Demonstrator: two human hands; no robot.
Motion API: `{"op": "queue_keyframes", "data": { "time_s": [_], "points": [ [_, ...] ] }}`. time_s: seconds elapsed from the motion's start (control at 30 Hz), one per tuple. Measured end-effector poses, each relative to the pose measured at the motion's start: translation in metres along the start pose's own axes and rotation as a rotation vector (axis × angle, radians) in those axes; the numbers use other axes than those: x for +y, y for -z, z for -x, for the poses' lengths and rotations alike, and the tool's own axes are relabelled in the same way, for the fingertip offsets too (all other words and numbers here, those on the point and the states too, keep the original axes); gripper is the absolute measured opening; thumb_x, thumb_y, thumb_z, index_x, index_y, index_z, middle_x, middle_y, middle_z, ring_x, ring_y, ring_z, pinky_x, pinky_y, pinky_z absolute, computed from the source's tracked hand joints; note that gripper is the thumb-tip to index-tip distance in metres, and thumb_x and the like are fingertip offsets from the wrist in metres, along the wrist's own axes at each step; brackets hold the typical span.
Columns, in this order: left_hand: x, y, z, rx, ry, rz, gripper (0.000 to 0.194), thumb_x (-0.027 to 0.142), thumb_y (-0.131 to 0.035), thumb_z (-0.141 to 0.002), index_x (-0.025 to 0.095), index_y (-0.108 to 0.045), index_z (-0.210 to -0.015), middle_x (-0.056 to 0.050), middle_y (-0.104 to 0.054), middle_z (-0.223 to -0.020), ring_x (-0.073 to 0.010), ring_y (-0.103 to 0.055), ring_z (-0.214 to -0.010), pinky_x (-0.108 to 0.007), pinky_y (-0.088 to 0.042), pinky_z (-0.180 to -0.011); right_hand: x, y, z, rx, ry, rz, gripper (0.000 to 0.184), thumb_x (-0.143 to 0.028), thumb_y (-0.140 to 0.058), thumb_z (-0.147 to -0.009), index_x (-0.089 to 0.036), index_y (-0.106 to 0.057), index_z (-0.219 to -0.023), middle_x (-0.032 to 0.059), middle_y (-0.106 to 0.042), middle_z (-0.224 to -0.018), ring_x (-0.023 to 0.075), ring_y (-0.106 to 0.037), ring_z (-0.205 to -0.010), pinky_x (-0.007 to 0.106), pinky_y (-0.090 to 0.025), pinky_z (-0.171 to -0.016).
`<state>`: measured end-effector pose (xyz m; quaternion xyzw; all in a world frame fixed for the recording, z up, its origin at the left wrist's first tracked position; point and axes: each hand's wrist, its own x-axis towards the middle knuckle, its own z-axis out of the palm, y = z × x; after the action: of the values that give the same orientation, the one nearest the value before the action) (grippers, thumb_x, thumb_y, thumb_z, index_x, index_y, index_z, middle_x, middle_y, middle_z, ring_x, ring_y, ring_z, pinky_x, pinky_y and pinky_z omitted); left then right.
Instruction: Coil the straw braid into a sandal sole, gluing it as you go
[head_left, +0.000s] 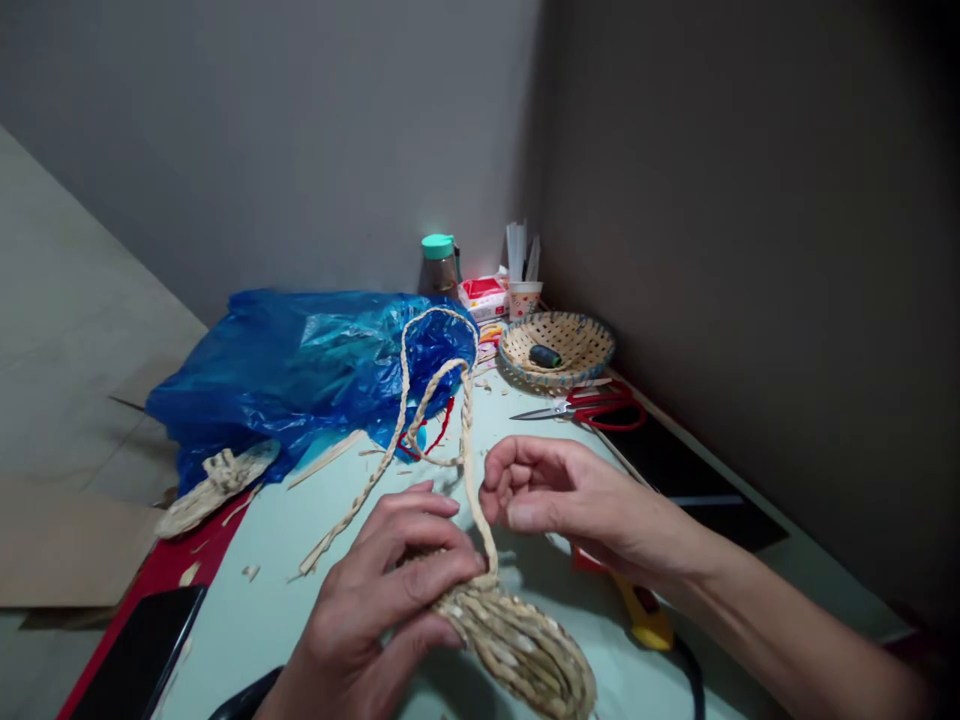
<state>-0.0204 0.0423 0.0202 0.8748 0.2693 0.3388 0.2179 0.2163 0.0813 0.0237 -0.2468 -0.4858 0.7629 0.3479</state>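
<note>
My left hand (pixel 405 590) grips the near-oval woven straw sole (pixel 521 650) at its far end, thumb below and fingers over the top. From that end a long braided straw cord (pixel 469 450) runs away across the table and loops over a blue plastic bag. Just right of the cord is my right hand (pixel 555 485), its fingers curled in with thumb and forefinger close together. Whatever they may pinch is too small or hidden to make out. A yellow-and-black tool (pixel 646 615) with a black cable lies beneath my right forearm.
The blue bag (pixel 300 360) covers the back left, near a small woven straw slipper (pixel 217 490). Red-handled scissors (pixel 585 408), a basket (pixel 559 375) with a dark thread spool (pixel 545 356), a lidded jar (pixel 439 265) and a cup (pixel 525 298) stand behind. A black phone (pixel 139 650) lies left.
</note>
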Motion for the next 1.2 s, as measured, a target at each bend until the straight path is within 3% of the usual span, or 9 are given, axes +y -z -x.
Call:
{"op": "queue_keyframes", "data": {
  "time_s": [0.17,0.37,0.6,0.73,0.93,1.2],
  "points": [
    [-0.004,-0.002,0.004,-0.039,0.001,0.003,0.032,0.020,-0.057,-0.096,0.022,-0.059,-0.128,-0.005,-0.063,-0.114,-0.0217,-0.048,-0.126,-0.041,-0.032,-0.119,0.007,-0.002,0.002,0.042,-0.073,-0.056,0.028,-0.025,-0.083,-0.078,-0.018,-0.064,-0.097,-0.0025,-0.066,-0.080,0.0106,-0.058,-0.075,0.024,-0.042,-0.073],
    [-0.005,-0.006,0.000,-0.029,0.035,0.017,0.029,0.021,-0.054,-0.098,0.021,-0.060,-0.126,-0.003,-0.063,-0.113,-0.0173,-0.051,-0.122,-0.033,-0.032,-0.119,-0.002,0.004,0.003,0.090,0.039,0.097,0.016,-0.022,-0.083,-0.077,-0.017,-0.067,-0.080,-0.0040,-0.065,-0.076,0.0090,-0.057,-0.073,0.019,-0.044,-0.068],
    [-0.002,-0.010,0.001,0.084,0.090,0.069,0.023,0.023,-0.057,-0.096,0.022,-0.064,-0.118,-0.003,-0.065,-0.105,-0.0179,-0.056,-0.114,-0.034,-0.042,-0.112,-0.006,0.002,0.010,0.106,0.215,0.365,0.008,-0.023,-0.077,-0.085,-0.019,-0.071,-0.081,-0.0030,-0.065,-0.083,0.0111,-0.060,-0.079,0.021,-0.047,-0.076],
    [0.000,-0.011,0.002,0.120,0.102,0.035,0.021,0.019,-0.057,-0.095,0.021,-0.066,-0.114,-0.004,-0.067,-0.102,-0.0202,-0.058,-0.112,-0.038,-0.045,-0.109,-0.007,-0.002,0.016,0.113,0.174,0.388,0.006,-0.027,-0.072,-0.090,-0.022,-0.071,-0.086,-0.0026,-0.064,-0.089,0.0127,-0.060,-0.086,0.022,-0.046,-0.079],
    [-0.003,-0.011,0.003,0.115,0.103,-0.010,0.019,0.022,-0.057,-0.095,0.021,-0.066,-0.112,-0.003,-0.066,-0.101,-0.0185,-0.057,-0.112,-0.033,-0.043,-0.110,-0.011,-0.004,0.020,0.080,0.146,0.523,0.006,-0.027,-0.066,-0.093,-0.026,-0.071,-0.089,-0.0022,-0.066,-0.092,0.0163,-0.063,-0.089,0.027,-0.048,-0.082],
    [-0.002,-0.011,0.005,0.140,0.093,-0.010,0.026,0.011,-0.057,-0.092,0.021,-0.064,-0.115,-0.003,-0.063,-0.104,-0.0180,-0.054,-0.115,-0.033,-0.040,-0.113,-0.010,-0.004,0.022,0.088,0.207,0.567,0.005,-0.025,-0.066,-0.093,-0.025,-0.069,-0.088,-0.0034,-0.065,-0.089,0.0140,-0.064,-0.085,0.025,-0.049,-0.081]
  ]
}}
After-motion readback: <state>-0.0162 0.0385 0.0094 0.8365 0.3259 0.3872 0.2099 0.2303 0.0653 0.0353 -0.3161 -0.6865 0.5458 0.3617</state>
